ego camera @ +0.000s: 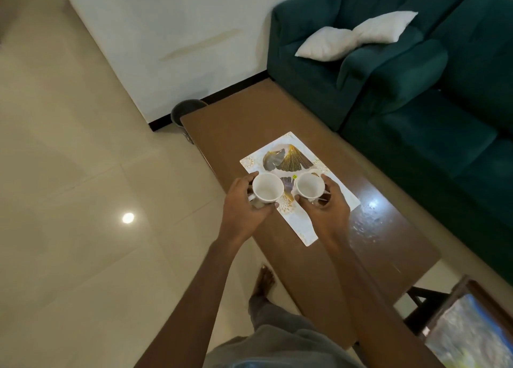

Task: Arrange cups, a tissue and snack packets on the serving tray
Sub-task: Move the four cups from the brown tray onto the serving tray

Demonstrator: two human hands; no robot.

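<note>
Closest to me, the person's bare foot stands on the pale tiled floor beside the long brown table, and a framed picture leans low by the table's near end. Both arms reach out over the table.

The left hand has its fingers curled round the left cup, thumb on the near side of the rim. The right hand clasps the right cup the same way. Both cups are white, upright and look empty. They sit side by side, a small gap between them, over the near half of the serving tray. From here I cannot tell whether their bases rest on it or hang just above.

The tray lies flat on the table, its gold leaf pattern showing past the cups. Beyond the table's far end is a dark bucket by the wall. Across the table sits a green sofa with two white cushions touching at their corners.
</note>
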